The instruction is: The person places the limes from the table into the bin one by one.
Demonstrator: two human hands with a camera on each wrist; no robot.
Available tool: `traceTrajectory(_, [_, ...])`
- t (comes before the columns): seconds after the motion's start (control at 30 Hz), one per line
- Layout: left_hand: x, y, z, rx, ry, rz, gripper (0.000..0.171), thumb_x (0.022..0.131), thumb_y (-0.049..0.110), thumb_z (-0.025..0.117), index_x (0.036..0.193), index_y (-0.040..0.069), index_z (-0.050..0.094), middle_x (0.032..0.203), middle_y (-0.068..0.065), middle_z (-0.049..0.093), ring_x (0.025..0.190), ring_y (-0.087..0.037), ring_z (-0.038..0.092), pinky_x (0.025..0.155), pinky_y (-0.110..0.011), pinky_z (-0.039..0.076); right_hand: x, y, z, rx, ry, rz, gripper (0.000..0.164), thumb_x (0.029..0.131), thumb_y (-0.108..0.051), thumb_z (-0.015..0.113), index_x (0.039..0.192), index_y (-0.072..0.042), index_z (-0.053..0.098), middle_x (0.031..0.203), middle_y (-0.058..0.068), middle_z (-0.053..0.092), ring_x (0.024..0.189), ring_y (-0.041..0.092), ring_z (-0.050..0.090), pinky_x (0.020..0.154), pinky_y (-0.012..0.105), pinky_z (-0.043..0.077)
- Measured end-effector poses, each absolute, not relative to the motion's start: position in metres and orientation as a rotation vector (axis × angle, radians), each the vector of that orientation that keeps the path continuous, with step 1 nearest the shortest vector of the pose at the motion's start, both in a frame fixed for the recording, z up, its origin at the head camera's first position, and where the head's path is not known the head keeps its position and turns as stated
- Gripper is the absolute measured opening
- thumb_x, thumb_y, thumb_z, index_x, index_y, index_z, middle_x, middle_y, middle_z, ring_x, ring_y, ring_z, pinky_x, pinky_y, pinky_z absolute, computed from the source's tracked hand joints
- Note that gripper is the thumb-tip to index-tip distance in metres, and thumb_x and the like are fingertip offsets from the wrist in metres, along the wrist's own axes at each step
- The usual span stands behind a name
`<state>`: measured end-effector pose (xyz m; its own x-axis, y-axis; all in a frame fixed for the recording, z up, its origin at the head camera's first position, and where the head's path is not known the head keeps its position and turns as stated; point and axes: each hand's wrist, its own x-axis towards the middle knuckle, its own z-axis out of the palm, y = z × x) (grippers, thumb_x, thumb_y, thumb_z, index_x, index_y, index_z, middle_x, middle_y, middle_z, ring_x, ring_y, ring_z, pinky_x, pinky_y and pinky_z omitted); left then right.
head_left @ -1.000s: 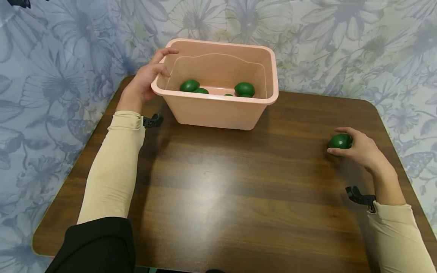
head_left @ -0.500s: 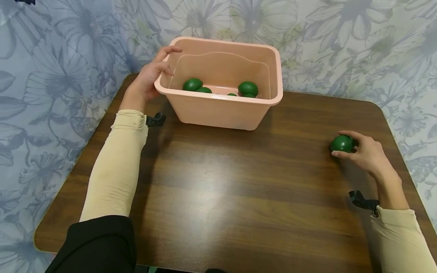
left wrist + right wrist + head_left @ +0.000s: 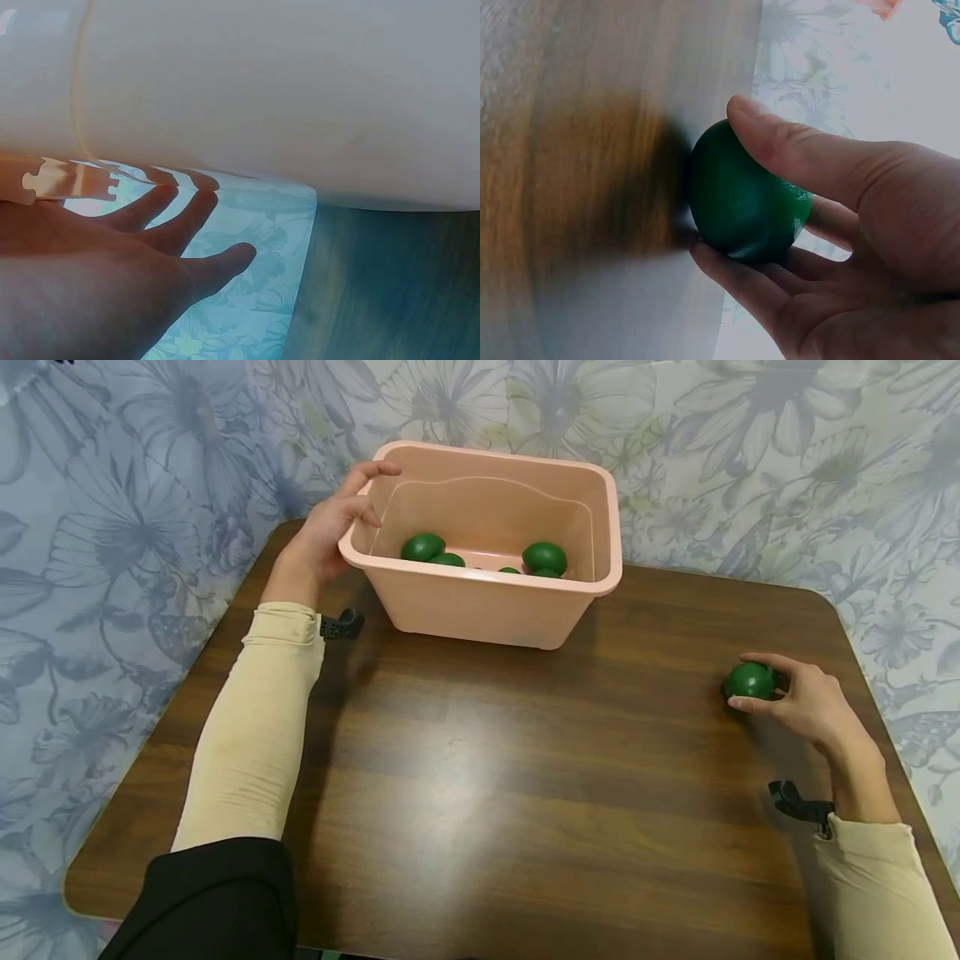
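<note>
A pink plastic bin (image 3: pixel 480 602) stands at the back of the brown table, and its side fills the top of the left wrist view. My left hand (image 3: pixel 326 531) grips its left rim, with thumb and a finger reaching over the edge. Inside lie several glossy dark-green oval fruits (image 3: pixel 545 557), partly hidden by the front wall. On the right of the table my right hand (image 3: pixel 813 706) holds another dark-green oval fruit (image 3: pixel 748 681) between thumb and fingers. The right wrist view shows this fruit (image 3: pixel 742 195) close to the tabletop; whether it touches is unclear.
The brown wooden table (image 3: pixel 480 777) has rounded corners and reflects a bright patch of light. Flower-patterned wall covering (image 3: pixel 750 468) rises behind and at the left. Dark wrist mounts (image 3: pixel 798 802) stick out from the wrists.
My right hand and its fruit have shifted very slightly toward the near edge. The left hand keeps its place on the bin's rim. The head view has moved a little.
</note>
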<state>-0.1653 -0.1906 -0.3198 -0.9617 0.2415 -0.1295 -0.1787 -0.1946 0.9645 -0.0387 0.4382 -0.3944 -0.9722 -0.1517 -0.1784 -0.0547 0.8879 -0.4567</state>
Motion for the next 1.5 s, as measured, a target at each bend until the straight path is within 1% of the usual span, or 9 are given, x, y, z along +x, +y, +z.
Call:
traceTrajectory(0.07, [-0.166,-0.19,-0.319,0.069,1.803,2.23,0.069,0.087,-0.009,0.036,0.14,0.031,0.055,0.161,-0.003,0.032,0.131,-0.03,0.042,0.086,-0.034,0.054,-0.038,0.438,-0.394,-0.161,2.854,-0.691,0.079,0.089,-0.043,0.085,0.152,-0.007,0.054,0.142,0.04,0.052,0.115,0.054,0.059,0.076,0.041,0.051])
traceTrajectory(0.17, [-0.166,-0.189,-0.32,0.065,1.802,2.225,0.068,0.087,-0.009,0.036,0.14,0.031,0.055,0.161,-0.003,0.032,0.131,-0.03,0.041,0.084,-0.033,0.055,-0.037,0.438,-0.395,-0.155,2.866,-0.699,0.078,0.088,-0.044,0.085,0.151,-0.008,0.056,0.141,0.039,0.054,0.113,0.053,0.061,0.072,0.03,0.048])
traceTrajectory(0.33, [-0.167,-0.188,-0.321,0.071,1.789,2.219,0.069,0.088,-0.009,0.035,0.14,0.031,0.054,0.16,-0.003,0.031,0.131,-0.029,0.041,0.085,-0.033,0.054,-0.035,0.439,-0.396,-0.176,2.875,-0.734,0.078,0.087,-0.042,0.087,0.151,-0.01,0.057,0.14,0.039,0.055,0.112,0.052,0.064,0.068,0.019,0.045])
traceTrajectory(0.5, [-0.167,-0.19,-0.32,0.073,1.764,2.24,0.07,0.088,-0.011,0.033,0.141,0.03,0.054,0.159,-0.004,0.033,0.126,-0.027,0.045,0.082,-0.033,0.056,-0.043,0.431,-0.397,-0.206,2.863,-0.757,0.079,0.087,-0.041,0.086,0.153,-0.01,0.055,0.142,0.038,0.055,0.113,0.053,0.064,0.069,0.024,0.049])
traceTrajectory(0.67, [-0.167,-0.191,-0.319,0.071,1.753,2.252,0.07,0.089,-0.012,0.031,0.141,0.03,0.054,0.156,-0.004,0.034,0.125,-0.026,0.045,0.081,-0.033,0.056,-0.056,0.412,-0.396,-0.225,2.838,-0.801,0.077,0.087,-0.04,0.087,0.152,-0.012,0.056,0.142,0.034,0.057,0.117,0.054,0.065,0.077,0.031,0.052])
traceTrajectory(0.87, [-0.168,-0.191,-0.318,0.06,1.764,2.245,0.071,0.087,-0.01,0.032,0.141,0.03,0.055,0.156,-0.004,0.035,0.126,-0.026,0.045,0.082,-0.033,0.056,-0.074,0.387,-0.397,-0.25,2.815,-0.836,0.077,0.087,-0.042,0.086,0.153,-0.016,0.056,0.14,0.029,0.06,0.116,0.046,0.067,0.089,0.049,0.052])
traceTrajectory(1.07, [-0.167,-0.192,-0.319,0.047,1.787,2.217,0.071,0.087,-0.009,0.034,0.143,0.031,0.053,0.159,-0.003,0.032,0.127,-0.027,0.043,0.082,-0.033,0.056,-0.094,0.367,-0.398,-0.269,2.773,-0.875,0.077,0.087,-0.04,0.087,0.153,-0.017,0.056,0.144,0.022,0.059,0.116,0.039,0.066,0.089,0.044,0.052])
traceTrajectory(1.33, [-0.168,-0.193,-0.319,0.086,1.796,2.221,0.072,0.087,-0.009,0.033,0.144,0.031,0.052,0.163,-0.002,0.029,0.131,-0.027,0.041,0.087,-0.033,0.053,-0.115,0.344,-0.4,-0.289,2.738,-0.965,0.076,0.088,-0.037,0.087,0.154,-0.019,0.056,0.143,0.019,0.062,0.116,0.035,0.068,0.083,0.026,0.051])
traceTrajectory(1.5, [-0.169,-0.192,-0.32,0.097,1.793,2.217,0.073,0.088,-0.009,0.033,0.145,0.032,0.052,0.166,0.0,0.026,0.135,-0.028,0.038,0.091,-0.034,0.051,-0.126,0.329,-0.403,-0.309,2.747,-1.0,0.074,0.087,-0.038,0.088,0.152,-0.019,0.058,0.136,0.017,0.067,0.111,0.031,0.068,0.087,0.03,0.048])
